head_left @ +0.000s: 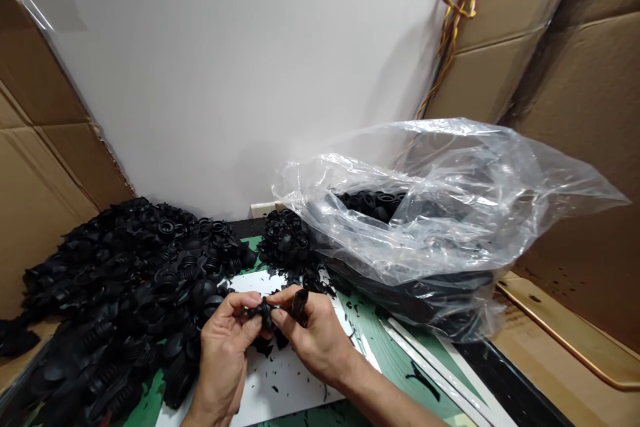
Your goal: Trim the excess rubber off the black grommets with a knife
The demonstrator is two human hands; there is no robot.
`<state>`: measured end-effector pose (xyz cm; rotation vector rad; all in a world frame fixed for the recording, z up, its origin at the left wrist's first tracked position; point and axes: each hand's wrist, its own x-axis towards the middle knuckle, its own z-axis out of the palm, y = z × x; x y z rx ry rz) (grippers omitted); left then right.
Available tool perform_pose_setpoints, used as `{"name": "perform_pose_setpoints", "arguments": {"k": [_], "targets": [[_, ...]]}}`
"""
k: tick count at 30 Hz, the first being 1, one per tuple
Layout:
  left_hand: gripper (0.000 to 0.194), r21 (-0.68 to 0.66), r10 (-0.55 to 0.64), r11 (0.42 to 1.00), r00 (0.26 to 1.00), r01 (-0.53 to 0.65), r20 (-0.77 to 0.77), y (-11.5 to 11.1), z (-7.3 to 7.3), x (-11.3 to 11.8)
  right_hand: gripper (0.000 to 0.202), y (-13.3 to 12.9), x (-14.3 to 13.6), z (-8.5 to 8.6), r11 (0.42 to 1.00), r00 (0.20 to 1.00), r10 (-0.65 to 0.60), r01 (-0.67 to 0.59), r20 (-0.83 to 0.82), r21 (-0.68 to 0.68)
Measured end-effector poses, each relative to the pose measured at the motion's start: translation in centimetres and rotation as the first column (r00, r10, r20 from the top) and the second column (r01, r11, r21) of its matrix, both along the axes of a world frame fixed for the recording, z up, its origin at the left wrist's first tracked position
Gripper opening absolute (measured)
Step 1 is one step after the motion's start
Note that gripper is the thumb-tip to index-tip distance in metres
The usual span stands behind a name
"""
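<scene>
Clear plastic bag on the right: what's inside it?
Through the mouth of the clear plastic bag, black ring-shaped parts show. Deeper contents are only a dark mass; the plastic's folds and glare cover the rest.

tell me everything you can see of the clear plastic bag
The clear plastic bag is large, thin and glossy, with crumpled folds that catch the light. Its mouth gapes open, and the loose film flares out to the right toward the cardboard. Inside, black ring-shaped parts show through the opening, and more dark contents show through its lower side. It sits on the work surface, right of the small black heap; neither hand touches it.
</scene>
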<state>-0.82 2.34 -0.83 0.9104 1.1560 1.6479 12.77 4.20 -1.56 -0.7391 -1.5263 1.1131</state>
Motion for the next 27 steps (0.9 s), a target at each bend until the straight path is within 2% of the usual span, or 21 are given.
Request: {"name": "perform_pose_setpoints", "arguments": {"k": [3,7,10,12,17,21,24,27], "targets": [[0.026,0.024,-0.063,0.998,0.997,0.064,-0.051,-0.1,-0.2,-0.2,0.014,-0.1,-0.3,0.0,0.992,0.997,0.009,-0.019,-0.083,-0.126],[0.017,0.095,-0.142,0.98,0.946,0.177,-0.29,-0.2,-0.7,-0.7,0.019,-0.1,-0.3,0.2,0.955,0.976,0.052,-0.11,-0.212,-0.274],[0.009,0.18,-0.069,0.969,0.884,0.17,-0.462,-0.1,-1.1,-0.8,0.021,0.1,-0.1,0.4,0.953,0.97,0.051,-0.119,-0.236,-0.28],[0.01,0.222,-0.009,0.964,0.851,0.147,-0.526,0.0,-1.2,-0.8,0.02,0.2,0.0,0.4,0.962,0.976,0.056,-0.109,-0.211,-0.249],[0.008,0.283,0.116,0.958,0.823,0.056,-0.557,0.1,-1.6,-0.7,0.016,0.3,0.1,0.3,0.968,0.997,0.038,-0.053,-0.064,-0.244],[0.007,0.26,0.19,0.965,0.8,-0.043,-0.569,0.0,-1.8,-0.9,0.018,-0.1,0.0,0.7,0.977,0.997,-0.021,0.036,0.072,-0.212],[0.01,0.225,0.199,0.971,0.811,-0.085,-0.55,0.1,-1.6,-1.0,0.018,-0.3,0.2,0.9,0.985,0.996,0.007,0.009,0.092,-0.174],[0.011,0.209,0.158,0.977,0.831,-0.052,-0.534,0.1,-1.4,-0.9,0.012,-0.2,0.3,0.9,0.987,0.996,-0.002,0.017,0.093,-0.157]]}}
